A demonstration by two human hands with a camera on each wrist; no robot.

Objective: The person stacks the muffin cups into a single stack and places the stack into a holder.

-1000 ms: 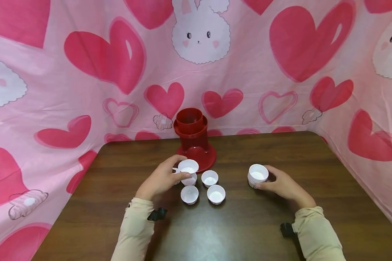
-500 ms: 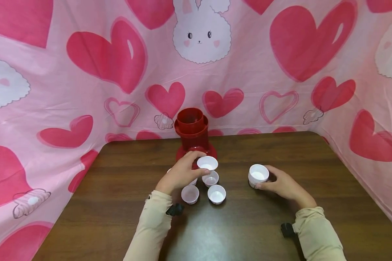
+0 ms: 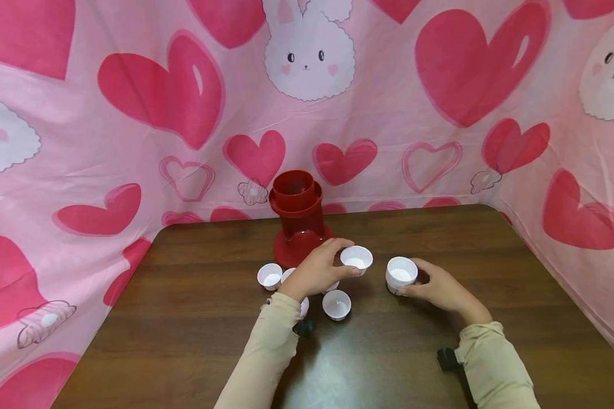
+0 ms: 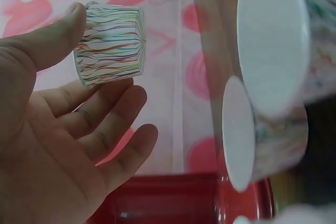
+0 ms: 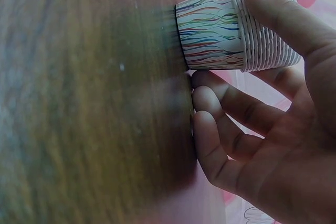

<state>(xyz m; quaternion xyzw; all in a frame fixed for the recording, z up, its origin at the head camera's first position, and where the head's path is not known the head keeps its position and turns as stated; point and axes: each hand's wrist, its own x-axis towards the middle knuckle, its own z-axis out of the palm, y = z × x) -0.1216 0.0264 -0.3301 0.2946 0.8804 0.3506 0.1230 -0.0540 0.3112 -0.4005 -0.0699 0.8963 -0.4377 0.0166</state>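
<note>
Your left hand (image 3: 319,270) pinches a single white paper cup (image 3: 356,259) by its side, thumb in front and fingers behind, and carries it above the surface (image 3: 389,363), just left of the stack. The held cup is nearly upright, mouth upward. In your left wrist view its wall shows fine wavy stripes in several colours, and your lower fingers are spread away from it.

Your right hand (image 3: 435,287) grasps a stack of paper cups (image 3: 401,274), which stands upright on the surface with its base down. Your right wrist view shows your thumb against the many closely nested rims, the same coloured wavy lines on the bottom cup, and your lower fingers bent beside the base, close to the surface.

Five more cups stand mouth up on the surface to the left of that stack. The leftmost cup (image 3: 270,276) is in full view, and so is the nearest cup (image 3: 336,305), below the one you carry. Between them, your left hand and wrist partly cover the other three cups.

Behind this group you have a red tiered container (image 3: 301,218) on a round base (image 3: 286,250), near the far edge of the wood-grain surface. Beige sleeves (image 3: 261,358) cover your forearms, with a small black device (image 3: 304,327) at each wrist. A pink backdrop (image 3: 384,102) with hearts and rabbits hangs behind everything.
</note>
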